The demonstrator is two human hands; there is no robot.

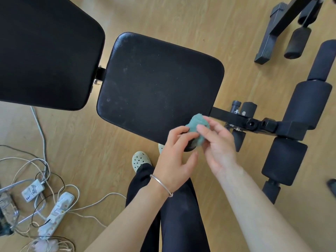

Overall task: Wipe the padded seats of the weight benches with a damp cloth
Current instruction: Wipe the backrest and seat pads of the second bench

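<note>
The black padded seat (156, 84) of a weight bench lies below me, dusty with pale specks. Its larger black backrest pad (45, 51) fills the upper left. A small bunched green cloth (198, 125) hovers over the seat's near right corner. My left hand (174, 157) and my right hand (218, 144) both pinch it, fingers on either side. Part of the cloth is hidden behind my fingers.
The bench's black frame bar (254, 122) and foam roller pads (307, 104) stretch to the right. Another black stand (280, 28) is at the top right. Power strips (56, 211) and tangled cables (36, 166) lie on the wooden floor at left. My feet in pale clogs (140, 160) stand by the seat.
</note>
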